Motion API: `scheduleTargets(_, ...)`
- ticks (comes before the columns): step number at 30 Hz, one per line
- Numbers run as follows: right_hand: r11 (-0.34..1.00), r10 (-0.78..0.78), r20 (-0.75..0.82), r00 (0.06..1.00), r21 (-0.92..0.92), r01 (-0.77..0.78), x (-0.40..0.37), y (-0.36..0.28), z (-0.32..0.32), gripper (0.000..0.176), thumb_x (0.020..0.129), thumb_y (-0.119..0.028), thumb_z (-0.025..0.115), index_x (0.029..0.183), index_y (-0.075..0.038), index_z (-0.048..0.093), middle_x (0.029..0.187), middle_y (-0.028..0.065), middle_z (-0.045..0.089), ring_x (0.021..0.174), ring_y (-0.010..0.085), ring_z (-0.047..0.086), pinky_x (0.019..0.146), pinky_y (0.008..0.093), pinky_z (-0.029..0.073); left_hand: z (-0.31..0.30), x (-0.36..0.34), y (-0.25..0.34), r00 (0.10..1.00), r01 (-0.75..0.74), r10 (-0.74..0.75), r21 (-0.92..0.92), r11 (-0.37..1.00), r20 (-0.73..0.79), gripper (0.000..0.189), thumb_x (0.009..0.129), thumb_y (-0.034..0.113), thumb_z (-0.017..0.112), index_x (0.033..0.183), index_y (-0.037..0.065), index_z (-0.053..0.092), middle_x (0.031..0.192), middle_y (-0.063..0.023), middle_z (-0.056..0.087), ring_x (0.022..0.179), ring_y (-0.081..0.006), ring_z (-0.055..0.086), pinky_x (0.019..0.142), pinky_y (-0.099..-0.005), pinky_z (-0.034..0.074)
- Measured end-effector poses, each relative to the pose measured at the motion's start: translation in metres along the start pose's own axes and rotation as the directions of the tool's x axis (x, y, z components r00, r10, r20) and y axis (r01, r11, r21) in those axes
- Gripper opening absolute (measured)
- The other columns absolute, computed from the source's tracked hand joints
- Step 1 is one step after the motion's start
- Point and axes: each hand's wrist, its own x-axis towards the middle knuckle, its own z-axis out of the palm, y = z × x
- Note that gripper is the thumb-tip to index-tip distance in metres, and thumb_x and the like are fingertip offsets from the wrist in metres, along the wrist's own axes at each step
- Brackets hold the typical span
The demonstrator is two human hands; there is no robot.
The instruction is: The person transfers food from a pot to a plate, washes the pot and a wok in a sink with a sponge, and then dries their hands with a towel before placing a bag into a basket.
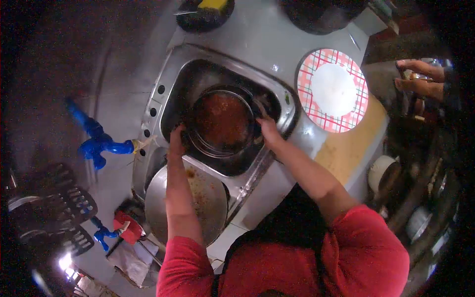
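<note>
A round metal pot (223,122) with reddish-brown contents sits inside the steel sink basin (185,81). My left hand (177,142) is closed at the left side of its rim, its fingertips partly in shadow. On the opposite side, my right hand (267,129) grips the pot by its edge or a handle; the dark surroundings hide which. Under my left forearm lies a large round metal tray or lid (205,203), stained with brown and orange residue, overlapping the sink's near end.
A blue tap (101,144) reaches toward the sink from the left. Right of the basin lies a plate with a red checked rim (308,81), beside a yellowish board (341,148). A yellow sponge (213,4) rests in a dark bowl. Slotted spatulas (81,203) hang lower left. Another person's bare limbs (423,79) show at right.
</note>
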Motion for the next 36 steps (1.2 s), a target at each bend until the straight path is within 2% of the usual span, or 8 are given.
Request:
scheduleTargets(8,0.983,-0.109,-0.045,0.993,-0.154,0.101,0.036,0.064,-0.020,0.034,0.077,-0.021,0.056,0.102,0.002,0.054,0.092,0.0142,0.058,0.083,0.0248,0.055,0.077,0.0337,0.042,-0.007,-0.017,0.005,1.000,-0.001,0.001,-0.061,0.998,-0.004,0.025,0.070,0.018,0.055,0.091,0.005,0.059,0.085,-0.0058,0.059,0.076,-0.0196,0.057,0.069,-0.0344,0.047)
scheduleTargets(14,0.983,0.034,-0.051,0.998,0.182,-0.025,-0.029,-0.006,0.011,0.031,0.074,-0.018,0.058,0.097,0.003,0.054,0.092,0.0138,0.058,0.081,0.0246,0.055,0.075,0.0335,0.042,-0.024,-0.025,0.025,0.993,-0.083,0.082,0.013,0.996,0.084,0.025,0.071,0.025,0.057,0.090,0.009,0.056,0.083,-0.0052,0.057,0.073,-0.0200,0.056,0.063,-0.0315,0.048)
scheduleTargets(20,0.991,-0.133,0.050,0.990,-0.002,0.133,-0.084,-0.072,0.043,0.030,0.077,-0.014,0.054,0.103,0.002,0.053,0.090,0.0109,0.059,0.079,0.0210,0.055,0.074,0.0318,0.042,-0.009,-0.085,0.067,0.982,-0.188,0.185,0.084,0.979,0.039,0.021,0.071,0.026,0.056,0.083,0.009,0.056,0.076,-0.0039,0.055,0.069,-0.0165,0.055,0.059,-0.0290,0.045)
scheduleTargets(22,0.943,-0.273,0.119,0.955,-0.164,0.290,-0.089,-0.090,0.051,0.028,0.079,-0.015,0.052,0.101,0.001,0.055,0.086,0.0090,0.060,0.078,0.0192,0.055,0.073,0.0310,0.042,-0.012,-0.095,0.080,0.917,-0.398,0.382,0.248,0.883,0.113,0.022,0.072,0.027,0.054,0.083,0.008,0.056,0.078,-0.0030,0.054,0.072,-0.0144,0.052,0.066,-0.0286,0.042)
scheduleTargets(24,0.922,-0.283,0.162,0.946,-0.227,0.314,-0.093,-0.110,0.058,0.027,0.079,-0.017,0.051,0.099,0.001,0.056,0.085,0.0086,0.060,0.078,0.0191,0.054,0.073,0.0307,0.041,-0.017,-0.102,0.084,0.943,-0.331,0.328,0.210,0.920,0.047,0.027,0.073,0.027,0.054,0.088,0.005,0.057,0.083,-0.0041,0.055,0.077,-0.0150,0.050,0.071,-0.0279,0.039)
scheduleTargets(30,0.859,-0.256,0.293,0.921,-0.368,0.356,-0.095,-0.160,0.077,0.037,0.082,-0.034,0.051,0.095,0.000,0.059,0.083,0.0100,0.061,0.078,0.0188,0.055,0.075,0.0292,0.041,0.005,-0.167,0.110,0.894,-0.401,0.432,0.218,0.890,-0.121,0.017,0.072,0.016,0.057,0.084,0.005,0.057,0.075,-0.0027,0.054,0.064,-0.0124,0.049,0.056,-0.0253,0.038)
scheduleTargets(34,0.816,-0.281,0.421,0.863,-0.368,0.445,-0.079,-0.183,0.087,0.065,0.082,-0.055,0.044,0.112,0.002,0.052,0.109,0.0139,0.057,0.101,0.0227,0.051,0.091,0.0307,0.034,-0.002,-0.157,0.095,0.895,-0.399,0.418,0.138,0.907,-0.154,0.020,0.074,0.017,0.055,0.089,0.005,0.057,0.080,-0.0047,0.057,0.069,-0.0146,0.053,0.062,-0.0267,0.042)
scheduleTargets(36,0.876,-0.340,0.303,0.890,-0.241,0.417,-0.090,-0.191,0.087,0.070,0.082,-0.059,0.040,0.122,-0.001,0.043,0.121,0.0104,0.049,0.110,0.0229,0.045,0.096,0.0330,0.030,-0.001,-0.169,0.092,0.956,-0.273,0.284,-0.136,0.952,0.075,0.035,0.080,0.030,0.054,0.102,0.003,0.055,0.092,-0.0059,0.058,0.084,-0.0168,0.055,0.075,-0.0296,0.044)
